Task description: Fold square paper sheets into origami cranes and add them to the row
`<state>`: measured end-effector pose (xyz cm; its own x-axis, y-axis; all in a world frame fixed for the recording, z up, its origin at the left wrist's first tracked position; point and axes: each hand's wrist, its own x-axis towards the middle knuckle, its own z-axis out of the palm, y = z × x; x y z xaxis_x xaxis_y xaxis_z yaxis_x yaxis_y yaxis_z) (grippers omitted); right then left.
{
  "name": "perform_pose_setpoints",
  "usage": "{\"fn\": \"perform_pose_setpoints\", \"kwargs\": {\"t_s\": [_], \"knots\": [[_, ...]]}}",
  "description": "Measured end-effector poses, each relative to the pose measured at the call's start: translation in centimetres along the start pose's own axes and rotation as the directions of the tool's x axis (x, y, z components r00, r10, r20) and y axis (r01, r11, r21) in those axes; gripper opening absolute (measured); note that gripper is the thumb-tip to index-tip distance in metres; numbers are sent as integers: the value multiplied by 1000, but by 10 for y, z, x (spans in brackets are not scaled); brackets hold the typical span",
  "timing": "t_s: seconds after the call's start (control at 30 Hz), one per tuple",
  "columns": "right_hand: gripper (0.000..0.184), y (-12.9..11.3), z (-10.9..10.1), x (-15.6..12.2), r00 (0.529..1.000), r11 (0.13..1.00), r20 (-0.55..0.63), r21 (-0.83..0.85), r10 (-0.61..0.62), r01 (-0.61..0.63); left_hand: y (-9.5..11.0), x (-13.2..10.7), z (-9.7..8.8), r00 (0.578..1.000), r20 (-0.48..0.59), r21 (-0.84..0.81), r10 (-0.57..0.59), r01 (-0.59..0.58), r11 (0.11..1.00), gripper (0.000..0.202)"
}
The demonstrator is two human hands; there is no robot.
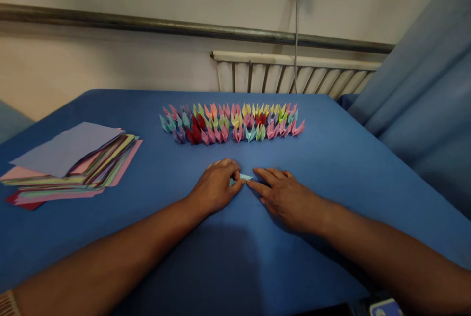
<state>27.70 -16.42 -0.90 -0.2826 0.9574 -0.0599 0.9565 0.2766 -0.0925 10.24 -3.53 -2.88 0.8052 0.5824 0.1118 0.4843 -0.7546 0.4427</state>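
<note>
A small pale blue piece of folded paper (246, 176) lies on the blue table between my hands, its point towards the right. My left hand (218, 183) is closed on it, thumb and fingers holding it against the surface and hiding much of it. Just to its right, my right hand (281, 193) rests with fingers stretched out and apart. Its index fingertip is at the paper's tip; whether it touches cannot be made out. Beyond both hands stand rows of small folded paper cranes (237, 133) in pink, red, yellow, green, blue and purple.
A loose stack of coloured paper sheets (69, 151) sits on the table (331, 159) at left. Behind are a metal rail (147, 24), a barred headboard (279, 58) and a hanging cord (296, 36). A blue curtain (423, 100) hangs at right. A dark object with a blue label (386, 307) shows at the bottom edge.
</note>
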Motion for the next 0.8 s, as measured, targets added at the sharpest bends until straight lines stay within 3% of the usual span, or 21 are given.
{"fn": "perform_pose_setpoints", "kwargs": {"t_s": [0.8], "knots": [[48, -9, 5, 0, 996, 997, -38, -15, 75, -76, -2, 0, 0, 1000, -8, -19, 15, -15, 1000, 8]]}}
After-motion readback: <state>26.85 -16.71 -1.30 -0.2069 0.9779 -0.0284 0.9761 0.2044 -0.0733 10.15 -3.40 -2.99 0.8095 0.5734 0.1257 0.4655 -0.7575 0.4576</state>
